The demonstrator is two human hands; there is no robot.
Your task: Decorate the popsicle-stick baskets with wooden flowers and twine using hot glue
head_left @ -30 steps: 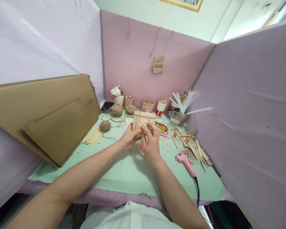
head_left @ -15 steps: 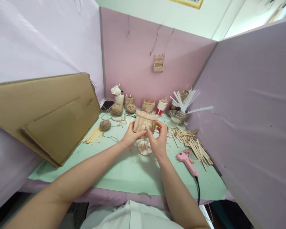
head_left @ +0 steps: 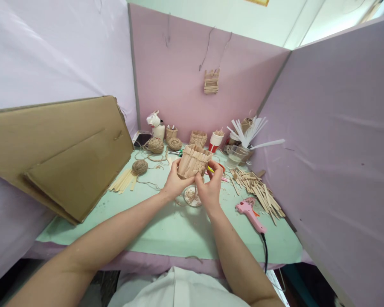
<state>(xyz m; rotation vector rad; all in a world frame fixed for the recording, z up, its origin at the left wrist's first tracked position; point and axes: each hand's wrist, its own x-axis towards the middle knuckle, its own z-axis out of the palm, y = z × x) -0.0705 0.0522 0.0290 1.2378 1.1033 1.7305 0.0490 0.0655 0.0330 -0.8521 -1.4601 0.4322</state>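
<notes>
A pot of upright wooden craft sticks [head_left: 193, 161] is held above the table, tilted a little. A twine band runs round it near the rim, and pale shapes decorate its front right. My left hand [head_left: 175, 182] is closed round its left side and underside, thumb along the bottom edge. My right hand [head_left: 210, 187] grips the lower right side, thumb at the front and fingers at the side. From beside the right thumb a thin strand of twine [head_left: 186, 203] hangs in a loop. Below the pot lies a round white disc [head_left: 192, 196] with wood scraps on it.
At right lie a pink glue gun [head_left: 251, 216] with a black cord and a heap of craft sticks [head_left: 259, 189]. Twine balls [head_left: 140, 167] and more sticks [head_left: 123, 181] are at left, beside leaning cardboard [head_left: 77, 157]. Cups [head_left: 216, 140] and a plastic cup [head_left: 235, 157] stand behind.
The pot has tipped toward me, so more of its rim and inside edge shows. The twine loop below it now shows more clearly. Both hands keep their hold.
</notes>
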